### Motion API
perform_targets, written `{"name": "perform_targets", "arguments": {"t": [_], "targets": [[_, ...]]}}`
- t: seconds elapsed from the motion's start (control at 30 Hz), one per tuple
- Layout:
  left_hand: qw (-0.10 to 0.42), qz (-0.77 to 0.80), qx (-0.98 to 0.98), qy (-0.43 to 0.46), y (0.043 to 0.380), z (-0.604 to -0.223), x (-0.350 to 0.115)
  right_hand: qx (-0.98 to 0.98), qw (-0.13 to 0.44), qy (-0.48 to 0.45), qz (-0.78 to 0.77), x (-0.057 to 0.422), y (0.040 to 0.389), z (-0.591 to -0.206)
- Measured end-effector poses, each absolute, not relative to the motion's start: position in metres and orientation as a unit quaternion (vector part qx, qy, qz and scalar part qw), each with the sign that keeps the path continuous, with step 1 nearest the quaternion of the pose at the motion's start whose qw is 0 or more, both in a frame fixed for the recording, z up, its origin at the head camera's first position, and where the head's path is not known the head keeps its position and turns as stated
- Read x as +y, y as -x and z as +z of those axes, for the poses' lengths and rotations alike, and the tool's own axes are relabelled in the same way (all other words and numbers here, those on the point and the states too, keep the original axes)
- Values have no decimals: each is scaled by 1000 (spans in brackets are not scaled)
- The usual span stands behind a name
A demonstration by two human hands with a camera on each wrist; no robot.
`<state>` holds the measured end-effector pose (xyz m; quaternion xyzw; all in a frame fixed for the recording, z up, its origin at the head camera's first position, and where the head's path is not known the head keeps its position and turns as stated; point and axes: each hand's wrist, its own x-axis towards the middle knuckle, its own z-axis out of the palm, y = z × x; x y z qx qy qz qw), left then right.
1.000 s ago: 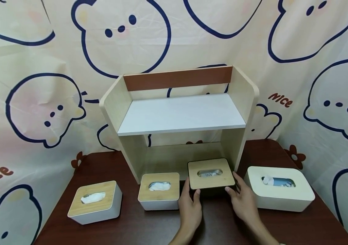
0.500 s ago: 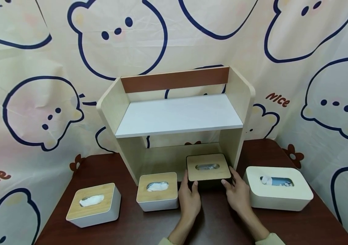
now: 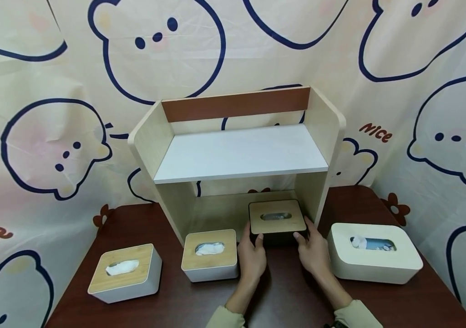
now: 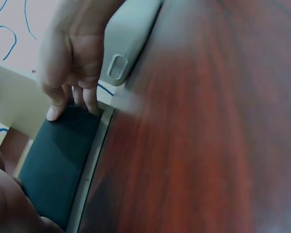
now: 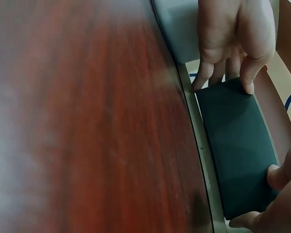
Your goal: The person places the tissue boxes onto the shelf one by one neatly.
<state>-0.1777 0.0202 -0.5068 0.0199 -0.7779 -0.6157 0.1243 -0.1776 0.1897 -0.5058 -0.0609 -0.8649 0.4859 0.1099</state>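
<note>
A black tissue box with a wood-look lid (image 3: 277,217) sits at the lower right opening of a small desktop shelf (image 3: 241,152), mostly inside it. My left hand (image 3: 252,255) holds its left end, thumb on the dark front face and fingers along the side. At the right end my right hand (image 3: 314,250) grips it the same way, close to the shelf's side panel. Both wrist views show the box's dark front (image 4: 63,155) between the two hands, low over the shelf's bottom board (image 5: 203,160). Its back is hidden.
Left of my hands stand a white tissue box with a wooden lid (image 3: 210,256) and a similar one (image 3: 125,273) farther left. A larger cream tissue box (image 3: 374,255) is on the right. All rest on the dark red-brown table (image 3: 192,310), before a bear-print curtain (image 3: 44,146).
Both hands have pushed the black tissue box away from me, deeper into the lower shelf compartment. The other boxes stay where they were.
</note>
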Motion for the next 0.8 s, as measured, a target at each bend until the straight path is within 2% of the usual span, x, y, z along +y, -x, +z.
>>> {"name": "perform_targets", "arguments": {"t": [0.27, 0.8], "targets": [[112, -592, -798, -25, 190, -502, 18, -859, 94, 62, 499, 185, 187, -504], [117, -605, -787, -16, 203, -506, 16, -870, 92, 58, 482, 184, 197, -503]]}}
